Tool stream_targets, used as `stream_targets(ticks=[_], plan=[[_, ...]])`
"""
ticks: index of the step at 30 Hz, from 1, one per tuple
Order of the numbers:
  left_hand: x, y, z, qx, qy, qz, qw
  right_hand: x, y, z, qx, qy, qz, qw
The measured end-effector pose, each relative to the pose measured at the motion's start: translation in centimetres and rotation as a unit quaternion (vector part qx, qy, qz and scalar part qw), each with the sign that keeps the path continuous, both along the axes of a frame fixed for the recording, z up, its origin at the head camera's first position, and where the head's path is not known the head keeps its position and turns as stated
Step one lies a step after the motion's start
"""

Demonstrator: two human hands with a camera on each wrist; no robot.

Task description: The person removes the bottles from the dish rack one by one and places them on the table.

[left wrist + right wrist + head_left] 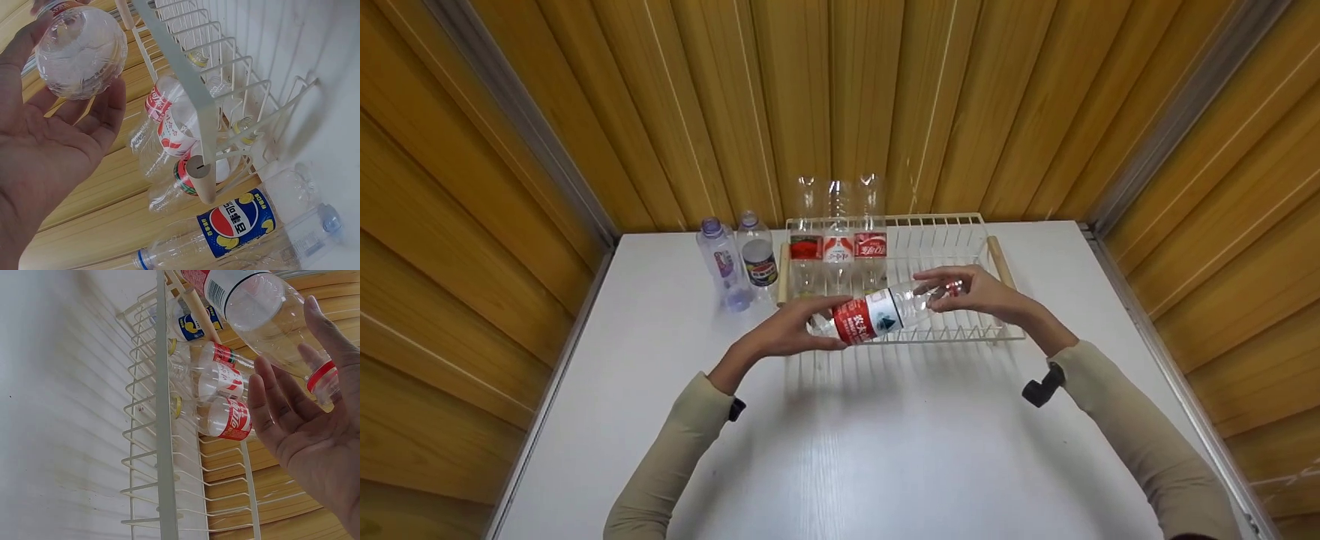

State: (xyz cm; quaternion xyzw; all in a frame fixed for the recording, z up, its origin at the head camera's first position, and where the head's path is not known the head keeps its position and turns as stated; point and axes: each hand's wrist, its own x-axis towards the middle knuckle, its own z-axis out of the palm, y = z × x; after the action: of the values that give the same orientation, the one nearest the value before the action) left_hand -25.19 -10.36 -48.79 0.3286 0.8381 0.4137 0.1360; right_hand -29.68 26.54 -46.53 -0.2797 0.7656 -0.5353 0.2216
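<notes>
A clear plastic bottle [916, 301] with a red and white label is held tilted above the front of a wire dish rack [945, 339]. My left hand [795, 328] grips its base end, thumb and fingers on either side. At the other end, my right hand [982, 292] curls round the neck, which has a red ring [322, 376]. In the rack's left part, three clear bottles with red labels stand upside down: a left one [806, 247], a middle one [838, 247] and a right one [871, 244]. Their necks point down between the wires.
Left of the rack, a purple-tinted bottle [725, 262] and a blue-labelled bottle [758, 259] stand on the white table [840, 450]. The rack has wooden handles, one on the right side [1000, 262]. Yellow corrugated walls [795, 90] enclose the table's back and sides.
</notes>
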Motion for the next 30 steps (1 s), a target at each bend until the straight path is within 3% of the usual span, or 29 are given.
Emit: stream_targets(ticks=[5, 10, 15, 22, 25, 30], plan=[[0.2, -0.3, -0.1, 0.011, -0.008, 0.007, 0.9999, -0.4, 0.7, 0.0, -0.016, -0.018, 0.002, 0.9997], [0.3, -0.9, -0.4, 0.036, -0.012, 0.021, 0.9990, -0.8, 2.3, 0.4, -0.026, -0.031, -0.040, 0.9984], [0.1, -2.1, -0.8, 0.069, -0.026, 0.054, 0.9958, -1.6, 4.7, 0.1, -0.023, -0.024, -0.075, 0.9966], [0.3, -4.1, -1.6, 0.099, -0.058, 0.095, 0.9889, -2.3, 8.7, -0.5, 0.066, 0.005, -0.121, 0.9904], [0.5, -4.9, -1.9, 0.114, -0.072, 0.105, 0.9852, -2.4, 10.4, -0.5, 0.080, 0.016, -0.139, 0.9869], [1.0, -6.2, -2.2, 0.145, -0.114, 0.146, 0.9720, -2.5, 12.2, -0.9, 0.106, 0.034, -0.171, 0.9789]])
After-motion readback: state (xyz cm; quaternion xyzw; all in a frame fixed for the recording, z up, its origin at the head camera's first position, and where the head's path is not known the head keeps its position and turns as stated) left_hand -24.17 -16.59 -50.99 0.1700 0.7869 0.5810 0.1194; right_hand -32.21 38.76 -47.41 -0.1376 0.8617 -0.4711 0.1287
